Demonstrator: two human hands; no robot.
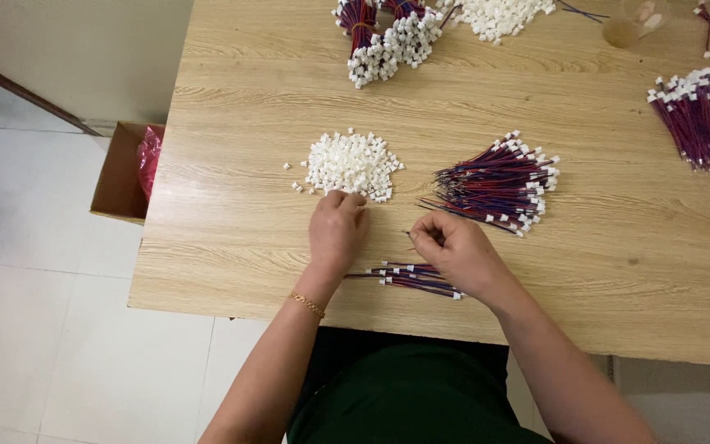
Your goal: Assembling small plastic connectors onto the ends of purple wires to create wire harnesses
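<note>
Left hand: left hand (pixel 337 232) rests knuckles-up on the wooden table (pixel 248 247), fingertips bunched at the near edge of the pile of small white connector housings (pixel 351 164); whether a housing is pinched cannot be told, the fingertips are curled under.
Right hand: right hand (pixel 454 247) is loosely fisted, thumb and forefinger pinched together at its left side; a thin dark wire end seems to poke out there, too small to be sure.
Between and below hands: small bunch of red-and-blue wires (pixel 408 275) lies flat, its right end hidden under the right wrist.
Beyond right hand: fanned bundle of red-and-blue leads (pixel 495 185) with white ends, just clear of the knuckles.
Far edge: 2 more bundles and a white heap, cut off by the frame top.
Right edge: another wire bundle (pixel 704 115), partly cut off.
Floor, left: open cardboard box (pixel 121 173), contents pink, mostly hidden by the table.
</note>
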